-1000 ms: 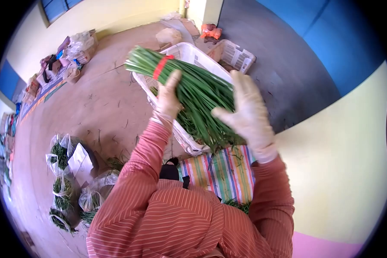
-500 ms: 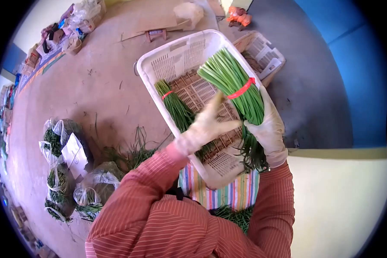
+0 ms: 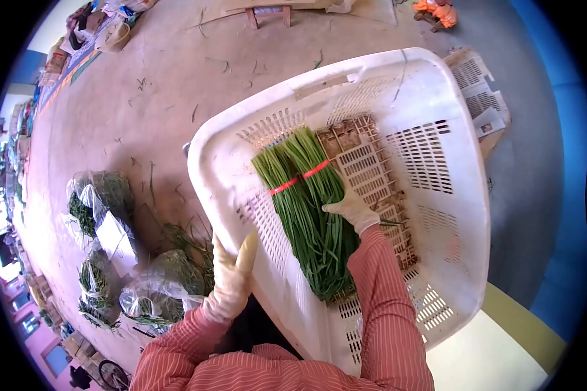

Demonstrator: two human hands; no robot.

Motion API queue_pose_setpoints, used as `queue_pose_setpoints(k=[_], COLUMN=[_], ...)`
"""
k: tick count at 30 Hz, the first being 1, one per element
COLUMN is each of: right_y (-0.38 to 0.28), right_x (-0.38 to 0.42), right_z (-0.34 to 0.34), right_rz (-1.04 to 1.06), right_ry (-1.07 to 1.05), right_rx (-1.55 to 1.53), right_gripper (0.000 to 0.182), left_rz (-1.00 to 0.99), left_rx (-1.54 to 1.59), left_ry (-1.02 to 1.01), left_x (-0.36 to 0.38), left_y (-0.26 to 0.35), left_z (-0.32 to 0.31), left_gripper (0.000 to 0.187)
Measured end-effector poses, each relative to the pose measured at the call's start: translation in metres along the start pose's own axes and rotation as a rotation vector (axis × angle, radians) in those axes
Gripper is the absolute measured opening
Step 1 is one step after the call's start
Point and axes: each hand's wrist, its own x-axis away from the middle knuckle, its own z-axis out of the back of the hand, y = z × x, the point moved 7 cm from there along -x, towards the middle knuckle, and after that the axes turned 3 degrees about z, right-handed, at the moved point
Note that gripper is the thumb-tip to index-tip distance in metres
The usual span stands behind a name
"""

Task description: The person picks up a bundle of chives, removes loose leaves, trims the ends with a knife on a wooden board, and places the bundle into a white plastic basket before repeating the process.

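Two bundles of long green stalks lie side by side in a white plastic basket [image 3: 332,85], along its left side. A red band circles each, the left bundle [image 3: 290,202] and the right bundle [image 3: 310,159]. My right hand [image 3: 353,207], in a pale glove, is inside the basket against the right bundle, thumb over the stalks and its other fingers hidden beside them. Outside the basket's left rim is my gloved left hand [image 3: 233,274], its thumb and fingers apart with nothing held.
Plastic bags of greens [image 3: 169,280] stand on the floor at left, with loose stalks beside them. A second crate [image 3: 479,91] is at the upper right. Beyond the basket are a low wooden stool [image 3: 267,15] and an orange item [image 3: 437,12].
My right hand has lowered its bundle into the basket beside the other one. My left hand has moved from over the basket to outside its left rim. The basket appears larger and closer.
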Motion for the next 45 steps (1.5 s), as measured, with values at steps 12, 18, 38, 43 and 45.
queue_pose_setpoints(k=[12, 18, 38, 43, 45], right_y=[-0.029, -0.020, -0.166, -0.157, -0.088], right_x=[-0.035, -0.034, 0.198, 0.396, 0.472], right_z=[-0.033, -0.029, -0.102, -0.048, -0.058], right_rz=[0.208, 0.140, 0.375, 0.669, 0.574], right_ry=[0.420, 0.367, 0.590, 0.606, 0.963], right_rx=[0.624, 0.489, 0.816, -0.180, -0.243], right_gripper=[0.107, 0.098, 0.045, 0.038, 0.038], left_rz=[0.018, 0.046, -0.562, -1.130, -0.798], left_rx=[0.031, -0.021, -0.954, -1.316, -1.233], left_ry=[0.019, 0.022, 0.109, -0.257, -1.047], left_x=[0.004, 0.004, -0.004, 0.099, 0.156], left_y=[-0.009, -0.007, 0.050, 0.020, -0.058], left_z=[0.008, 0.010, 0.007, -0.112, -0.154], left_gripper=[0.062, 0.065, 0.066, 0.065, 0.061])
